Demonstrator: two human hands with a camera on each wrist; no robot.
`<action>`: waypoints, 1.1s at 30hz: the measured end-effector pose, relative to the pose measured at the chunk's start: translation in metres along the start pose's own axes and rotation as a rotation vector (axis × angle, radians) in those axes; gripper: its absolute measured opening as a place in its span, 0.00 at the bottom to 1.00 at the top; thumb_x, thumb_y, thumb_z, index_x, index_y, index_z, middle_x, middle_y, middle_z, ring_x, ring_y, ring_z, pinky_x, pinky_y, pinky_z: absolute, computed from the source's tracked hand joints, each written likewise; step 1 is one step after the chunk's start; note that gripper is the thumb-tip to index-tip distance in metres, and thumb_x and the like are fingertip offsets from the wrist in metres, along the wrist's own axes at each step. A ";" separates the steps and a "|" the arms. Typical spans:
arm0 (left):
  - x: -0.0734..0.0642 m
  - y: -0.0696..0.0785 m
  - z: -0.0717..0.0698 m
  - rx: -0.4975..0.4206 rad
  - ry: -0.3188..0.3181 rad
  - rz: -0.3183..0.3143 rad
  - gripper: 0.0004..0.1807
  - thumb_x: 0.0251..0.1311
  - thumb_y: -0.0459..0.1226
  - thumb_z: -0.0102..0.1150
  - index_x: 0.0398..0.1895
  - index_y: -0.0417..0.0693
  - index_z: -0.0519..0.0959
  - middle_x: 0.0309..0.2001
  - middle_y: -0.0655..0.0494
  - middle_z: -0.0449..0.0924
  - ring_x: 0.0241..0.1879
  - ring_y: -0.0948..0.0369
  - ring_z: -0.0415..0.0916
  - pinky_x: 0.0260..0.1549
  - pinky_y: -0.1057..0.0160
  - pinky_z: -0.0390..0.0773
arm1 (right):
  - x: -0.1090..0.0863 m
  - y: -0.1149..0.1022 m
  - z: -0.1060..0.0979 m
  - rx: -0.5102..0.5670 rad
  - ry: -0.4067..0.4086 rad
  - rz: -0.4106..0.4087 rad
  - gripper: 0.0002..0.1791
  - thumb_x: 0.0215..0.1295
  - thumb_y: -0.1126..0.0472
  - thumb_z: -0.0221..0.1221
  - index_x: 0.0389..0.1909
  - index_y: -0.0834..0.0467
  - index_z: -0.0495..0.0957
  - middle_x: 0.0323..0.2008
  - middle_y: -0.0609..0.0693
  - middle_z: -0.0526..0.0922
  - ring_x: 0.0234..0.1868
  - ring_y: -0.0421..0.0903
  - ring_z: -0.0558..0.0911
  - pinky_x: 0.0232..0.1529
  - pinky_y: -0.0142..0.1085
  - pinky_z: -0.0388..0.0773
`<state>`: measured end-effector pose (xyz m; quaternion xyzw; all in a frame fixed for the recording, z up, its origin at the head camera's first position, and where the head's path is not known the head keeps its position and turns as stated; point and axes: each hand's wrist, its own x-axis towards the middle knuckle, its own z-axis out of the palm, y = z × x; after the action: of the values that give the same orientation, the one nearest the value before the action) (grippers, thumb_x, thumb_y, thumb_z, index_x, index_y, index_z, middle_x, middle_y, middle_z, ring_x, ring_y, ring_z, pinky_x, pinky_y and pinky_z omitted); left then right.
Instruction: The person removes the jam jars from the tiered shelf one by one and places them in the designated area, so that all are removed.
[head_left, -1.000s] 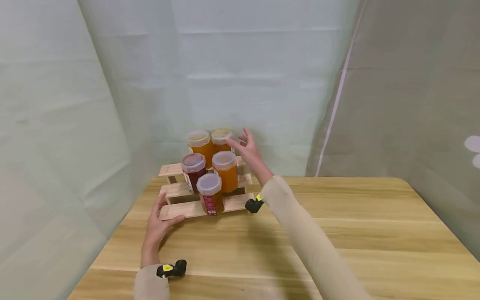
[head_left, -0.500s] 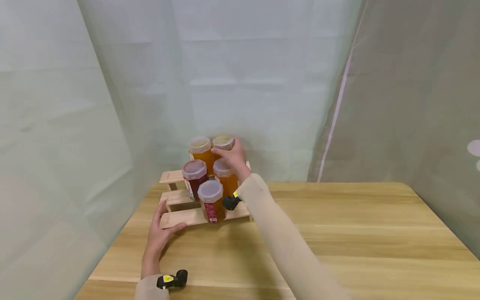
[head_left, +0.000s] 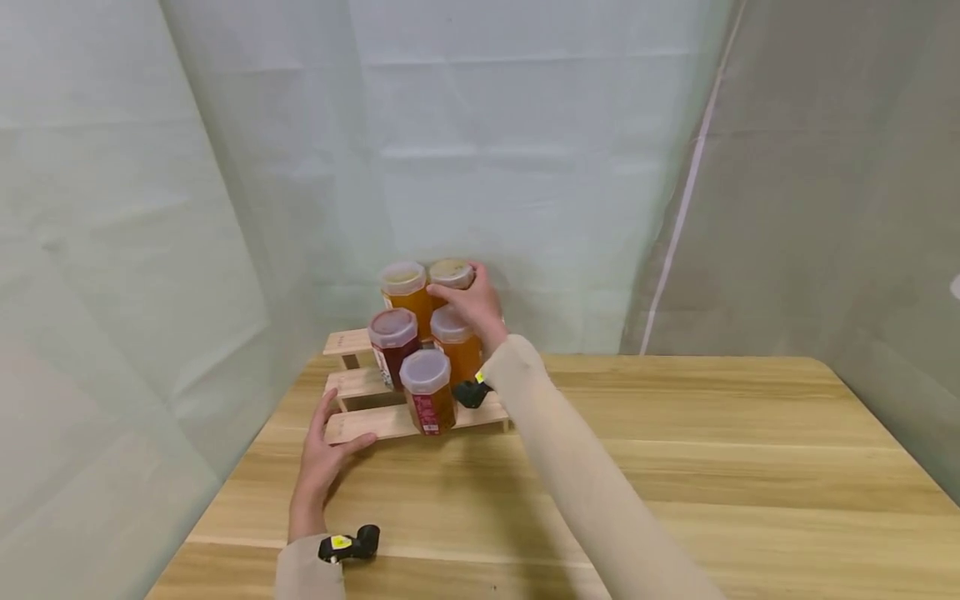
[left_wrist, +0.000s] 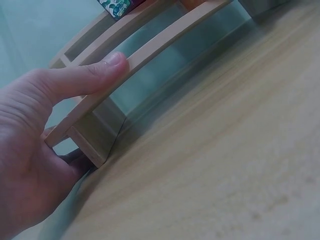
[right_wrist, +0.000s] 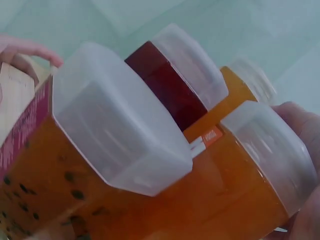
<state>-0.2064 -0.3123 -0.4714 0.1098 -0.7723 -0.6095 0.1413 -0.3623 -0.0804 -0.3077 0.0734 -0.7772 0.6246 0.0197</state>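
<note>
A three-step wooden rack (head_left: 369, 423) carries several lidded jars. My left hand (head_left: 321, 460) grips its left end; in the left wrist view the thumb (left_wrist: 95, 76) presses on the front step, other fingers partly hidden behind. At the back right, my right hand (head_left: 477, 302) holds an amber jar (head_left: 450, 270) by its pale lid, thumb in front and fingers at the right side. Left of that jar stands a yellow-orange jar (head_left: 406, 302). On the middle step are a dark red jar (head_left: 394, 342) and an orange jar (head_left: 459, 357). An amber jar with a magenta label (head_left: 427, 392) stands in front.
The rack stands on a wood-grain table (head_left: 697, 450), close to a pale cloth backdrop (head_left: 525, 192). In the right wrist view the front jar's lid (right_wrist: 117, 120) and the orange jar's lid (right_wrist: 272, 155) stand close to the camera.
My right hand has moved left from beside the back right jar and taken hold of its lid. My left hand has stayed on the rack. The head view has shifted slightly.
</note>
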 end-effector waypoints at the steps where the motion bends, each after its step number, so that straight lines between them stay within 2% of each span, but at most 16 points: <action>1: 0.000 0.000 0.001 0.000 0.001 0.002 0.59 0.47 0.32 0.74 0.77 0.67 0.47 0.74 0.40 0.50 0.72 0.43 0.49 0.73 0.40 0.47 | 0.001 0.000 -0.002 -0.012 -0.004 -0.003 0.47 0.53 0.47 0.71 0.70 0.52 0.57 0.67 0.53 0.69 0.65 0.52 0.71 0.69 0.47 0.68; 6: 0.000 0.001 0.005 0.002 -0.001 0.010 0.59 0.47 0.32 0.74 0.77 0.67 0.48 0.74 0.39 0.51 0.71 0.43 0.51 0.73 0.41 0.48 | 0.004 0.002 -0.011 -0.043 -0.021 -0.024 0.46 0.53 0.46 0.71 0.69 0.52 0.58 0.65 0.52 0.70 0.64 0.51 0.71 0.68 0.46 0.69; 14: 0.001 0.000 0.011 -0.030 -0.016 -0.023 0.59 0.48 0.29 0.73 0.78 0.66 0.47 0.74 0.40 0.51 0.71 0.44 0.52 0.73 0.44 0.48 | -0.001 0.005 -0.024 -0.033 -0.013 -0.032 0.44 0.55 0.48 0.70 0.69 0.50 0.58 0.64 0.52 0.71 0.63 0.51 0.72 0.67 0.45 0.70; 19: 0.000 0.001 0.009 -0.017 -0.029 -0.010 0.58 0.48 0.30 0.73 0.78 0.66 0.47 0.75 0.40 0.49 0.73 0.44 0.49 0.74 0.43 0.47 | -0.001 0.010 -0.030 -0.016 0.015 -0.023 0.45 0.54 0.48 0.70 0.70 0.48 0.57 0.65 0.52 0.70 0.63 0.51 0.72 0.65 0.48 0.72; 23: -0.004 0.001 0.008 -0.009 -0.012 -0.014 0.58 0.48 0.30 0.73 0.77 0.67 0.47 0.74 0.40 0.50 0.72 0.44 0.50 0.73 0.42 0.47 | -0.002 0.014 -0.037 -0.021 0.020 -0.047 0.46 0.54 0.47 0.69 0.71 0.48 0.56 0.65 0.53 0.70 0.63 0.52 0.72 0.64 0.48 0.73; 28: -0.007 0.000 0.008 -0.002 -0.015 -0.003 0.58 0.47 0.32 0.74 0.77 0.67 0.49 0.73 0.40 0.52 0.71 0.43 0.52 0.72 0.41 0.49 | -0.002 0.022 -0.052 -0.047 0.074 -0.047 0.46 0.53 0.46 0.70 0.70 0.48 0.57 0.64 0.52 0.71 0.62 0.51 0.73 0.63 0.48 0.72; 33: -0.003 0.001 0.009 0.016 -0.022 0.010 0.58 0.47 0.32 0.74 0.77 0.67 0.49 0.74 0.39 0.51 0.72 0.43 0.51 0.72 0.41 0.49 | -0.003 0.028 -0.069 -0.017 0.100 -0.028 0.47 0.52 0.46 0.70 0.70 0.48 0.57 0.64 0.53 0.71 0.62 0.52 0.73 0.62 0.48 0.73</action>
<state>-0.2062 -0.3031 -0.4729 0.1003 -0.7792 -0.6038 0.1348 -0.3676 -0.0067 -0.3196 0.0527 -0.7793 0.6207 0.0677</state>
